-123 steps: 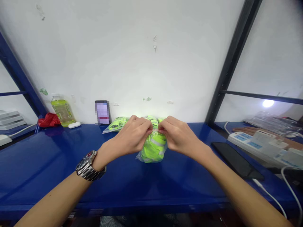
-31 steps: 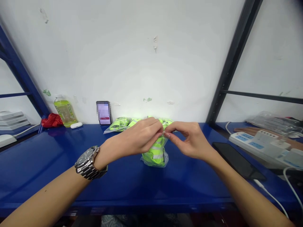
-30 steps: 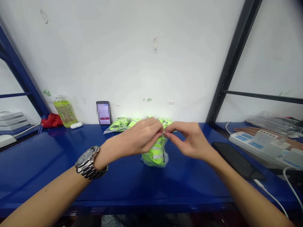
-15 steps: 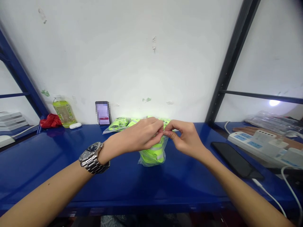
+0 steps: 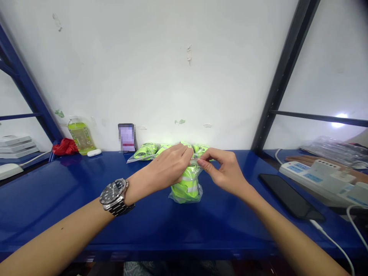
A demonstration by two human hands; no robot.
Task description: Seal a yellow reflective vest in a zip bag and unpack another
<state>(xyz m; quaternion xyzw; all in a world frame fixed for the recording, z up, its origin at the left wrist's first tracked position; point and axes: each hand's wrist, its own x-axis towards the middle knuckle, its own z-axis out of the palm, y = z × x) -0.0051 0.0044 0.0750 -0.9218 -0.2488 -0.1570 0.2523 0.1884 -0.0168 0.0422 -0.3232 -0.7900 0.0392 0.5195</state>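
Note:
A clear plastic bag (image 5: 186, 186) with a folded neon-yellow cloth item with pale silvery bands inside stands on the blue table in front of me. My left hand (image 5: 174, 163) is closed on the left part of the bag's top edge, its fingertips partly hidden behind the knuckles. With thumb and forefinger, my right hand (image 5: 220, 166) pinches the right end of that same edge. Just behind lie several similar bags of neon-yellow cloth (image 5: 146, 150), partly covered by my hands. A metal watch (image 5: 115, 193) is on my left wrist.
At the back left stand a yellow-green drink bottle (image 5: 82, 138), a red crumpled cloth (image 5: 65, 147), a white earbud case (image 5: 94, 152) and an upright phone (image 5: 127, 138). On the right lie a black phone (image 5: 290, 195) with its cable and a white power strip (image 5: 312, 174).
My left hand has slid left along the bag's top edge, away from the right hand, so more of the edge shows between them. The right hand keeps its pinch. The view has shifted slightly.

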